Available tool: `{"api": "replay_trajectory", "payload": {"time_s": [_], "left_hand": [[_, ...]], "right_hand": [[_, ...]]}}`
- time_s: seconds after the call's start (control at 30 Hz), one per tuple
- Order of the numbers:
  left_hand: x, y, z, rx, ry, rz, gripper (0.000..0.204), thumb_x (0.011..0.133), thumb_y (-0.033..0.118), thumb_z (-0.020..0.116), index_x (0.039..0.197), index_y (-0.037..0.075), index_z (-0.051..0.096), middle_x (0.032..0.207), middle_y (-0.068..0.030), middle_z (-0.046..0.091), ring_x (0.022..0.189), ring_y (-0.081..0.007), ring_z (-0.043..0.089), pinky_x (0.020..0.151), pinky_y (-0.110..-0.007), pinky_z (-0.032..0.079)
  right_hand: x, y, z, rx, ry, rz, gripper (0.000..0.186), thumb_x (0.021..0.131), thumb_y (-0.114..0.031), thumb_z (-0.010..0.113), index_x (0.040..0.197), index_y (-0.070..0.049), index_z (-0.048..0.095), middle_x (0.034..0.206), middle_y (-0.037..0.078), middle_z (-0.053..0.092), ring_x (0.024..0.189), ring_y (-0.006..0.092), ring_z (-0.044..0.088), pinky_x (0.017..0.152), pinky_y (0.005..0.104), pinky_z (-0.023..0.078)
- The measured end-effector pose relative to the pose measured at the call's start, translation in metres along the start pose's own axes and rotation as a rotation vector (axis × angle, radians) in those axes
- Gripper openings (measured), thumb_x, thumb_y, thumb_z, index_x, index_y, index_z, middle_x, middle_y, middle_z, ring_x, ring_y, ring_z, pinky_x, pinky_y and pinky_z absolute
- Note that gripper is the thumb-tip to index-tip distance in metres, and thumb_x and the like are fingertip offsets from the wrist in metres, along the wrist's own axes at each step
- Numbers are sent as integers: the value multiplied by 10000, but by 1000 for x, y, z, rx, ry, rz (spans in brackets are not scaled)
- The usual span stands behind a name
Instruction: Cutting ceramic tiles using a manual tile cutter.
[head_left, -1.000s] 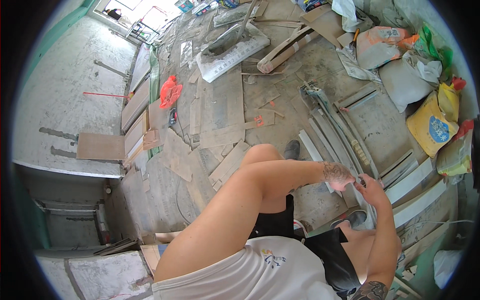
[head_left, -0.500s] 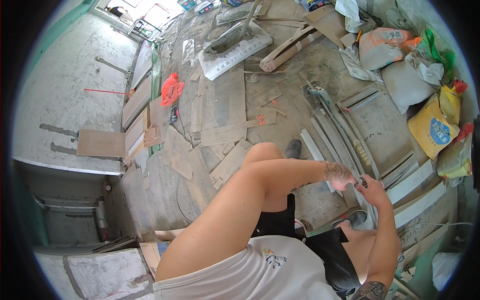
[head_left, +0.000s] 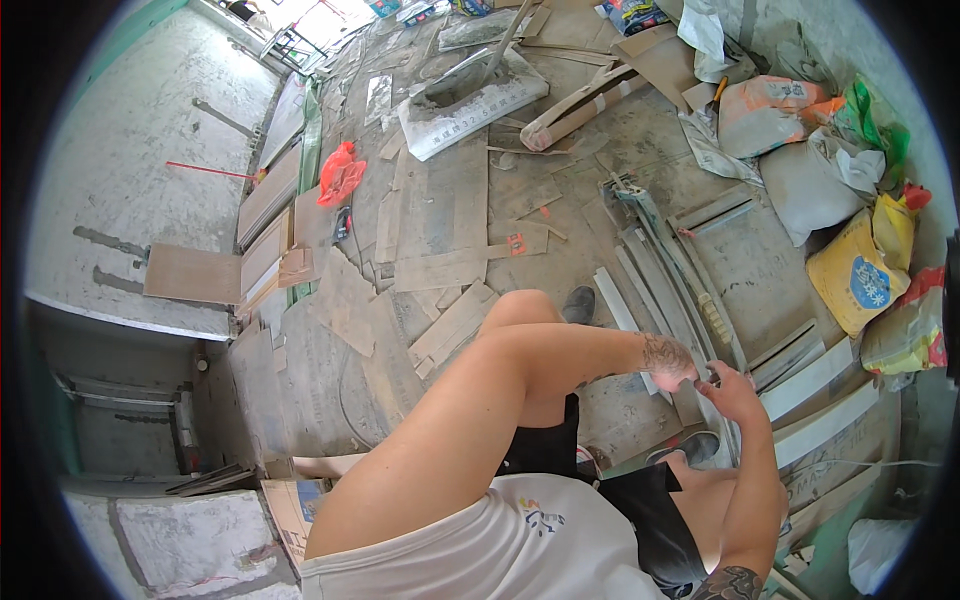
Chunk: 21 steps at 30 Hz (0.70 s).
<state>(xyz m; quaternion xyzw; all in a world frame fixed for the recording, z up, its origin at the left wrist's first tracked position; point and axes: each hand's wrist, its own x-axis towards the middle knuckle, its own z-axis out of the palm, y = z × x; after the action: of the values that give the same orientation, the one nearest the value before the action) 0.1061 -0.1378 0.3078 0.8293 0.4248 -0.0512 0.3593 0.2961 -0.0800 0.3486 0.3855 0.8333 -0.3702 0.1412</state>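
Both hands meet over a bundle of long grey and white strips (head_left: 668, 290) on the floor at the right. My left hand (head_left: 673, 370), at the end of a tattooed wrist, has its fingers curled inward toward the other hand. Thumb and fingers of my right hand (head_left: 732, 393) are bent together as in a pinch, almost touching the left fingertips. Whatever lies between the fingers is too small to make out. Pale strips run beneath the hands and down past my right shoe (head_left: 697, 446). A white flat strip (head_left: 812, 380) lies right of my right hand.
Filled sacks, one of them yellow (head_left: 855, 275), line the right wall. Cardboard sheets (head_left: 450, 325) cover much of the floor. Farther off is an opened cement bag (head_left: 470, 105) with a handle standing in it. A red plastic bag (head_left: 341, 175) and stacked boards (head_left: 265, 260) lie left.
The view has shifted slightly, so most things sit a little farther left. Both hands stay close together in nearly the same pose over the strips.
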Motion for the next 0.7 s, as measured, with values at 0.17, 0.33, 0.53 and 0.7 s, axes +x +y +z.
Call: {"api": "replay_trajectory", "payload": {"time_s": [0.17, 0.33, 0.53, 0.7], "left_hand": [[1, -1, -1, 22, -10, 49, 367, 757, 267, 587, 1078, 91, 621, 975, -163, 651, 967, -342, 606, 853, -443, 472], [-4, 11, -7, 22, -6, 10, 350, 770, 251, 595, 1051, 42, 601, 976, -169, 637, 973, -355, 597, 845, -452, 481], [4, 31, -15, 66, -55, 72, 367, 784, 263, 594, 1074, 39, 586, 984, -172, 638, 973, -356, 598, 850, -446, 479], [20, 13, 4, 80, 45, 132, 366, 782, 290, 578, 1067, 64, 613, 983, -165, 649, 971, -337, 611, 845, -447, 483]], "right_hand": [[0, 10, 4, -40, 13, -21, 533, 832, -447, 617, 1209, -79, 534, 1026, 142, 663, 965, 316, 626, 951, 454, 362], [2, 15, 2, -14, 107, -49, 535, 834, -353, 646, 1207, 9, 523, 1053, 222, 628, 979, 365, 601, 846, 412, 468], [-32, -12, -45, 315, 397, -32, 390, 885, -238, 596, 1183, 4, 530, 942, 155, 643, 870, 246, 616, 796, 334, 482], [-61, -29, -57, 235, 531, -36, 361, 916, -259, 572, 1158, 7, 545, 922, 123, 646, 851, 201, 626, 779, 321, 497]]}}
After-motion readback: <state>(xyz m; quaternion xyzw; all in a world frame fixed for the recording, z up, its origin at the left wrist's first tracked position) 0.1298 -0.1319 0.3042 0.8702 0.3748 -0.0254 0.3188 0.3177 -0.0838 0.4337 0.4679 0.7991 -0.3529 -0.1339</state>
